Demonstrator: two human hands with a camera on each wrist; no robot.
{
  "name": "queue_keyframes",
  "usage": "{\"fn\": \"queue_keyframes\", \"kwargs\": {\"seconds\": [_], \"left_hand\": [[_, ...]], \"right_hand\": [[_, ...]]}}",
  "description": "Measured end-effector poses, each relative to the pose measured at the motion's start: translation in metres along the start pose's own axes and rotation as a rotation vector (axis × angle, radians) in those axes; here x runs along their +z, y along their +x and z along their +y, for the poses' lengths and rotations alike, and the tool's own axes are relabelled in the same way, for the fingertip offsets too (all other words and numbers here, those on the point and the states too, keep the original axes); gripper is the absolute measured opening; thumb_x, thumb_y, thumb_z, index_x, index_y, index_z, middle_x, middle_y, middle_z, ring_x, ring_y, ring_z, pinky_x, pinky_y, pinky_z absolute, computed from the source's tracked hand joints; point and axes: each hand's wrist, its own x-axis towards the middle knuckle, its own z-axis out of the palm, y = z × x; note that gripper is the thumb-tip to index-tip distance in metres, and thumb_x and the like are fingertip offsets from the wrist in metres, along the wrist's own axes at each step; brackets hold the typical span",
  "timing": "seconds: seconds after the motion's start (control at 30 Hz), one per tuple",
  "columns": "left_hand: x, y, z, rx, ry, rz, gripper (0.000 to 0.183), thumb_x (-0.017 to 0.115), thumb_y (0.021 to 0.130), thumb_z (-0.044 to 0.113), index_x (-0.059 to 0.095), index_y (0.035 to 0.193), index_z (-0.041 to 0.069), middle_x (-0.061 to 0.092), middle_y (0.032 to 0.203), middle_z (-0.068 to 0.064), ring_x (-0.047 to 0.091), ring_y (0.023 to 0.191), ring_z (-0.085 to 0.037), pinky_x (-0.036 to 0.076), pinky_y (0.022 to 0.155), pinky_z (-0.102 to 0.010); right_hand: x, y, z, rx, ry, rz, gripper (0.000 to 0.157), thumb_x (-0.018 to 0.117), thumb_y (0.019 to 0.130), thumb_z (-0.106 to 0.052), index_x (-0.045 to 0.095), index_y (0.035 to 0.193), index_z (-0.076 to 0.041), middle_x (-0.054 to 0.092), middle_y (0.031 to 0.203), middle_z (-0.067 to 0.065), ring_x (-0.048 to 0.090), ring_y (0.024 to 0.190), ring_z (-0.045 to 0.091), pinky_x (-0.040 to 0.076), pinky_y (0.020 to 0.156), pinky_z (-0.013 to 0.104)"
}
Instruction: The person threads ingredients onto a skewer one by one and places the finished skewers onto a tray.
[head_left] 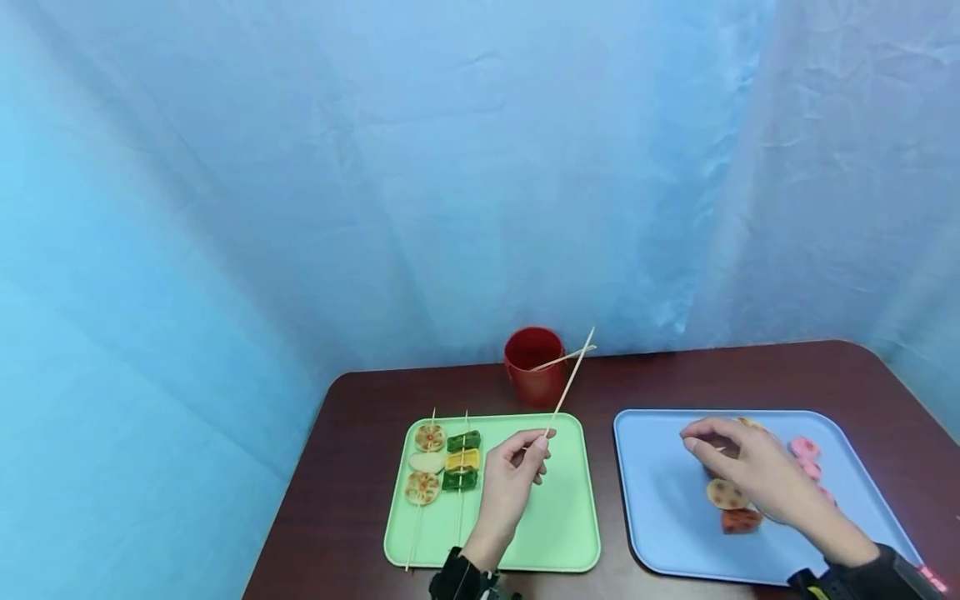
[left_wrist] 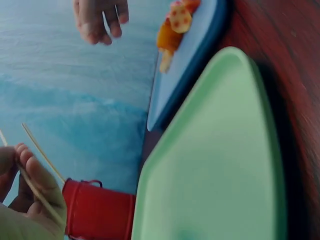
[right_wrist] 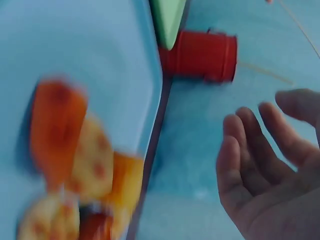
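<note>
My left hand (head_left: 507, 482) pinches a thin wooden skewer (head_left: 572, 381) between thumb and fingers, above the green tray (head_left: 558, 521). The skewer is bare and slants up to the right. My right hand (head_left: 761, 479) hovers over the blue tray (head_left: 663, 533), fingers loosely bent and nothing between them in the right wrist view. Below it lie food pieces: a pale spotted slice (head_left: 726, 495), a reddish-brown chunk (head_left: 741, 522) and an orange-yellow piece (right_wrist: 127, 177). Part of this pile is hidden by the hand in the head view.
Two loaded skewers lie on the green tray's left: one with spotted round slices (head_left: 423, 488), one with green and yellow pieces (head_left: 462, 461). A red cup (head_left: 534, 385) holding wooden sticks stands behind. Pink pieces (head_left: 806, 448) lie at the blue tray's right. A blue curtain (head_left: 480, 183) hangs behind the table.
</note>
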Motion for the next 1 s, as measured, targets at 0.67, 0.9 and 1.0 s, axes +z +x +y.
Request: {"fn": "queue_keyframes", "kwargs": {"seconds": [0.67,0.9,1.0], "left_hand": [[-0.025,-0.011,-0.001,-0.186,0.278,-0.041,0.020,0.064,0.091,0.016,0.076,0.104,0.007,0.070,0.084,-0.013,0.057,0.068,-0.013,0.042,0.057,-0.018],[-0.031,-0.010,-0.021,-0.163,0.288,-0.028,0.020,0.067,0.089,0.025,0.077,0.101,0.013,0.070,0.081,-0.004,0.057,0.066,-0.009,0.042,0.056,-0.018],[-0.032,-0.011,-0.024,-0.155,0.299,-0.025,0.019,0.067,0.089,0.026,0.077,0.099,0.014,0.070,0.080,-0.004,0.057,0.065,-0.008,0.042,0.056,-0.018]], "right_hand": [[-0.007,-0.033,0.072,-0.200,-0.190,-0.301,0.024,0.064,0.085,-0.050,0.069,0.094,-0.029,0.061,0.088,-0.023,0.053,0.077,-0.006,0.052,0.065,0.026],[0.003,-0.040,0.081,-0.184,-0.332,-0.312,0.026,0.066,0.079,-0.056,0.068,0.092,-0.034,0.059,0.089,-0.023,0.051,0.077,-0.004,0.053,0.067,0.030],[0.007,-0.041,0.082,-0.142,-0.368,-0.330,0.032,0.070,0.075,-0.055,0.069,0.096,-0.031,0.061,0.092,-0.018,0.053,0.078,0.000,0.054,0.069,0.034]]}}
